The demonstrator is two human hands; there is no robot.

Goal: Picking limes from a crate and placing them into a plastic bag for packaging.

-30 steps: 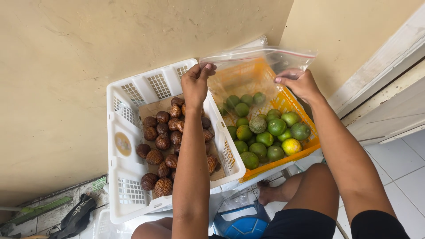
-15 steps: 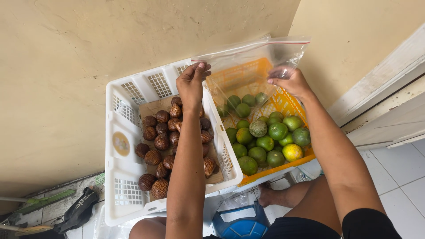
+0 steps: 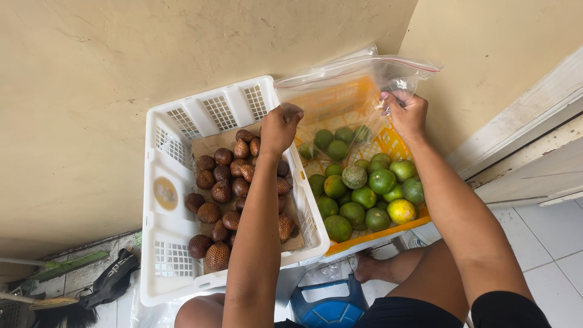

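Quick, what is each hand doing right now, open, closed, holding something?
Left hand: closed, pinching one side of the clear plastic bag.
Right hand: closed, gripping the other side of the same bag near its top.

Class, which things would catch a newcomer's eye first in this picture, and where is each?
A clear plastic bag, held up by the left hand and the right hand, hangs above an orange crate of green citrus fruit. To its left, a white crate holds scaly brown fruit.
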